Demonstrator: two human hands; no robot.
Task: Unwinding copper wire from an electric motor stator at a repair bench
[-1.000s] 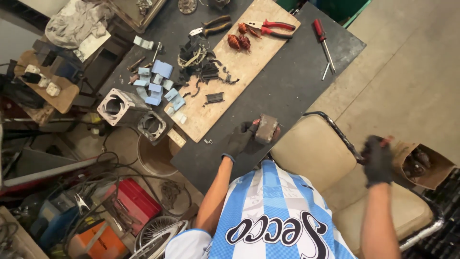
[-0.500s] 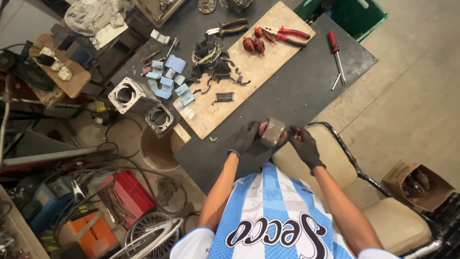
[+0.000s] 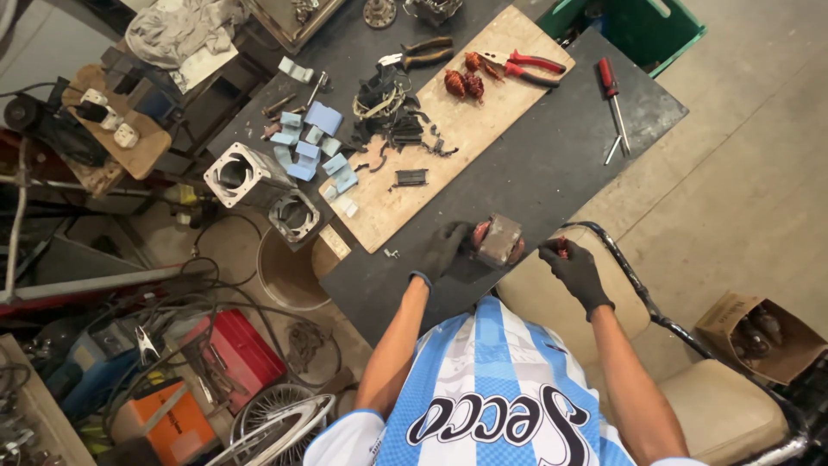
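Low in the middle of the frame, a small motor stator (image 3: 499, 241), grey with copper-red windings, is held against the near edge of the dark worktable (image 3: 552, 164) by the gloved left hand (image 3: 445, 250), whose fingers are wrapped round its left side. Just to the right, the gloved right hand (image 3: 573, 269) is closed narrowly on a small reddish scrap (image 3: 561, 249), apart from the stator.

Above the hands, a wooden board (image 3: 466, 129) is laid across the table. On it are seen a black slotted part (image 3: 410, 178), a heap of dark strips and wire (image 3: 392, 116), two copper coils (image 3: 461, 85) and red-handled pliers (image 3: 517, 65). A red-handled screwdriver (image 3: 613, 99) lies on the bare table at upper right. At the board's left end, pale blue blocks (image 3: 315, 147) are scattered, with two square metal housings (image 3: 263, 190) beside them. A cardboard box (image 3: 755, 332) is seen at lower right, a green crate (image 3: 642, 26) along the top edge.
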